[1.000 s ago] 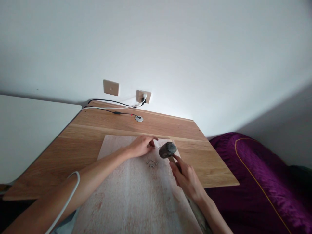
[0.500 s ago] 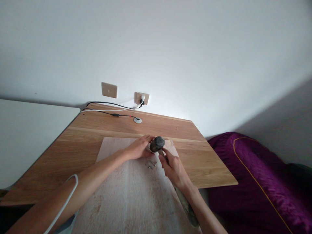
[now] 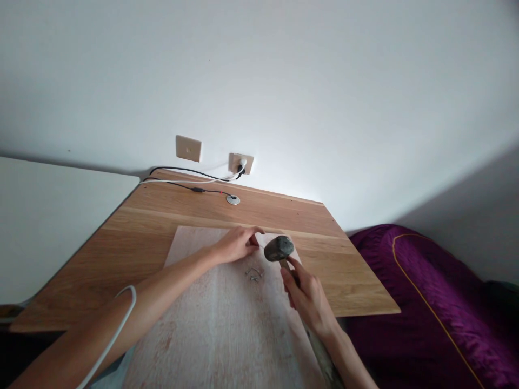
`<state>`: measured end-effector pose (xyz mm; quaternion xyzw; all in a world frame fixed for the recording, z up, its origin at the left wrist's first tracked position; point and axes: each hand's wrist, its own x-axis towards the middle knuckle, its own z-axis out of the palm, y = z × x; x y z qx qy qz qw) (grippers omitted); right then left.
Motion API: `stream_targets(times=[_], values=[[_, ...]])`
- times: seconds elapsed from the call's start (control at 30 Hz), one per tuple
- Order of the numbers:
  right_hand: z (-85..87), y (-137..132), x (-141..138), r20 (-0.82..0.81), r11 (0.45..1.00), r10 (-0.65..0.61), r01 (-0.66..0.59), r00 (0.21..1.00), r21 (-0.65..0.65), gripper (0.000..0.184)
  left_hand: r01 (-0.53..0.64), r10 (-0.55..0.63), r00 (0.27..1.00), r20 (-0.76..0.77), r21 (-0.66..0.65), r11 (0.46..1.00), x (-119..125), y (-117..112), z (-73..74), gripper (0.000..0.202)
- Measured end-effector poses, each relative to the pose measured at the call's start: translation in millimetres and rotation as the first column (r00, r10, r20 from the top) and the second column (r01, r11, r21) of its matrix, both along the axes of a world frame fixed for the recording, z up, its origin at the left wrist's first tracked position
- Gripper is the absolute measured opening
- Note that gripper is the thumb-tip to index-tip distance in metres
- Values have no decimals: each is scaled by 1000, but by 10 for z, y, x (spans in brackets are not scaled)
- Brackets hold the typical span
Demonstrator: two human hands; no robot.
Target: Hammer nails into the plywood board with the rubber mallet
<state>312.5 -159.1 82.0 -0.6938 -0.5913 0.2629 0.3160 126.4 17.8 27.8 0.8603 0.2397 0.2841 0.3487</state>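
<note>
Head view: the left hand [image 3: 237,244] curls its fingers over a pale board [image 3: 203,324]; whether they pinch anything, I cannot tell. Small metal fasteners [image 3: 254,274] lie just nearer the wearer than that hand. Right of its fingertips is the mallet [image 3: 279,248], its handle gripped by the right hand [image 3: 310,294].

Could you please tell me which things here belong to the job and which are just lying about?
Part of the job:
mallet, in the right hand
small metal fasteners
pale board beneath them

Just lying about:
plugged-in white cable
black inline connector
purple cloth
</note>
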Motion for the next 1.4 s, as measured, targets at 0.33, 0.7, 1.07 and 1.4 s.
stream_targets(times=[0.33,0.7,1.07,1.4], values=[[40,303,-184,99,998,50,-54,994,32,56,21,-24,999,22,135,991,-46,-13,6,68],[-129,-71,49,33,999,-14,16,999,-34,65,-55,57,998,-20,95,994,28,-37,31,40],[94,236,-158,42,995,75,-77,996,65,53,66,-71,996,49,103,993,-58,14,-23,81],[-138,-105,35,24,1000,-13,13,1000,9,59,-11,9,1000,20,116,993,-89,-59,42,55]])
